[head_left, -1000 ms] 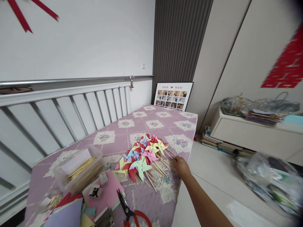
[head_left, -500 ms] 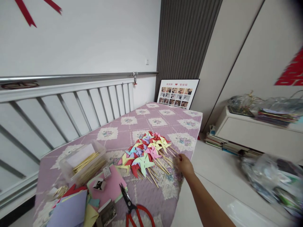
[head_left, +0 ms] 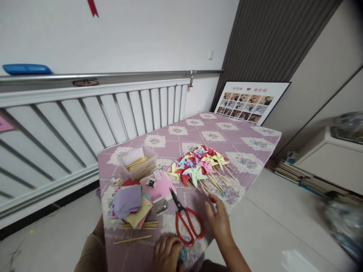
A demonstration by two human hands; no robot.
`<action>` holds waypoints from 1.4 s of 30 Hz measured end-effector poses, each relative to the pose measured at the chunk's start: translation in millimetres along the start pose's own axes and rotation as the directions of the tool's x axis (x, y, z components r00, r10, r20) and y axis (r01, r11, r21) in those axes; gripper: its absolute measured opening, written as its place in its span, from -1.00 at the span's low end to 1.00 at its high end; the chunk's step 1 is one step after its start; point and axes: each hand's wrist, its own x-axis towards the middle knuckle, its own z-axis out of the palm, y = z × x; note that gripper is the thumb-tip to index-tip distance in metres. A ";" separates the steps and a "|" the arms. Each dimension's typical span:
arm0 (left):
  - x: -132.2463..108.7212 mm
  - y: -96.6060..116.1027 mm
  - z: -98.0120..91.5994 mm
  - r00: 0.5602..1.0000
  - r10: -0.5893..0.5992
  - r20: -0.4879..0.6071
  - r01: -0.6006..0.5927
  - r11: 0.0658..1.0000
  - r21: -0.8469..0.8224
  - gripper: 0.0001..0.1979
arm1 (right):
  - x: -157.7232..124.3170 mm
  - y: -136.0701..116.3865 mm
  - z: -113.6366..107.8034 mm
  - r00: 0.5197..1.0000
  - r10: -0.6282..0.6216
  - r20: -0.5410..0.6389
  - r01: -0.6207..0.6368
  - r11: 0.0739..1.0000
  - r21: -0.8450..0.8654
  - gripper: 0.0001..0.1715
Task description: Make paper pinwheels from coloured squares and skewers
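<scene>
My right hand lies flat and open on the purple quilted table cover, just right of the red-handled scissors. My left hand rests at the table's near edge below the scissors, fingers curled on the cloth, with nothing plainly in it. A pile of colourful paper pinwheels on wooden sticks lies beyond my right hand. Left of the scissors sit a stack of coloured paper sheets and a small stapler-like object.
A clear plastic box of wooden sticks stands at the table's left rear. Loose sticks lie near the front left. A white railing runs behind. A photo board leans on the wall; a white cabinet stands right.
The view has pulled back and swung left. My right hand drew back from the pinwheel sticks to beside the scissors. My left hand has come into view at the near edge.
</scene>
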 end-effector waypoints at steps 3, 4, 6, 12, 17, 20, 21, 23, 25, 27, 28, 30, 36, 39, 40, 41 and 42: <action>2.2 5.4 -10.3 1.000 -0.026 0.016 0.027 0.997 -0.075 -0.59 | -51.7 -36.6 21.3 0.994 0.067 0.090 -0.080 0.986 0.145 -0.60; 2.6 8.5 -14.6 0.999 -0.045 0.022 0.046 0.995 -0.085 -0.61 | -66.7 -47.1 27.4 0.984 0.093 0.152 -0.121 0.974 0.191 -0.62; 3.9 14.4 -22.7 0.998 -0.062 0.026 0.064 0.995 -0.073 -0.63 | -93.1 -64.1 37.8 0.966 0.129 0.223 -0.185 0.949 0.256 -0.63; 8.6 18.2 -38.1 0.993 -0.082 0.083 0.084 0.996 -0.028 -0.64 | -140.0 -81.7 54.5 0.953 0.204 0.226 -0.255 0.940 0.227 -0.69; 4.9 7.9 -43.2 0.997 0.009 0.076 -0.003 0.997 -0.078 -0.67 | -146.9 -81.2 55.7 0.971 0.128 0.201 -0.154 0.981 0.121 -0.68; -3.6 -1.0 -46.5 0.996 0.073 0.061 -0.065 0.990 -0.122 -0.68 | -148.3 -80.5 57.7 0.974 0.099 0.205 -0.117 0.990 0.077 -0.66; -7.8 -4.3 -48.6 0.994 0.089 0.055 -0.081 0.987 -0.136 -0.70 | -149.0 -80.4 59.0 0.975 0.085 0.206 -0.099 0.993 0.061 -0.66; -17.9 -11.9 -55.2 0.993 0.114 0.039 -0.106 0.979 -0.174 -0.75 | -150.6 -80.8 62.4 0.976 0.048 0.213 -0.055 0.998 0.028 -0.65; -29.1 -21.8 -65.1 0.992 0.129 0.009 -0.124 0.969 -0.213 -0.74 | -152.0 -82.3 65.9 0.974 0.007 0.226 -0.006 1.000 -0.005 -0.67; -39.1 -35.2 -78.1 0.995 0.098 -0.030 -0.102 0.973 -0.205 -0.70 | -153.1 -84.6 68.8 0.969 -0.032 0.247 0.042 0.998 -0.037 -0.68; -42.9 -43.4 -85.5 0.996 0.079 -0.036 -0.084 0.981 -0.173 -0.69 | -153.6 -86.0 69.9 0.965 -0.048 0.257 0.063 0.997 -0.052 -0.69; -46.9 -61.8 -101.2 0.998 -0.003 -0.061 -0.001 0.997 -0.077 -0.68 | -154.3 -88.6 71.6 0.959 -0.075 0.273 0.101 0.992 -0.081 -0.70; -32.6 -101.8 -135.3 0.986 -0.167 -0.023 0.169 0.970 0.174 -0.76 | -155.5 -91.8 74.5 0.945 -0.126 0.301 0.175 0.975 -0.140 -0.74; -20.7 -101.2 -140.1 0.977 -0.205 0.054 0.184 0.947 0.264 -0.81 | -155.5 -91.1 75.2 0.944 -0.138 0.299 0.193 0.968 -0.163 -0.73; -17.2 -99.6 -140.7 0.974 -0.214 0.069 0.187 0.940 0.284 -0.82 | -155.5 -90.8 75.4 0.944 -0.141 0.298 0.197 0.966 -0.169 -0.73; -14.2 -98.1 -141.2 0.972 -0.218 0.083 0.185 0.937 0.298 -0.82 | -155.5 -90.4 75.5 0.944 -0.142 0.297 0.200 0.964 -0.173 -0.73; -11.6 -96.9 -141.6 0.971 -0.219 0.095 0.181 0.934 0.307 -0.83 | -155.6 -90.1 75.7 0.945 -0.144 0.295 0.202 0.963 -0.176 -0.73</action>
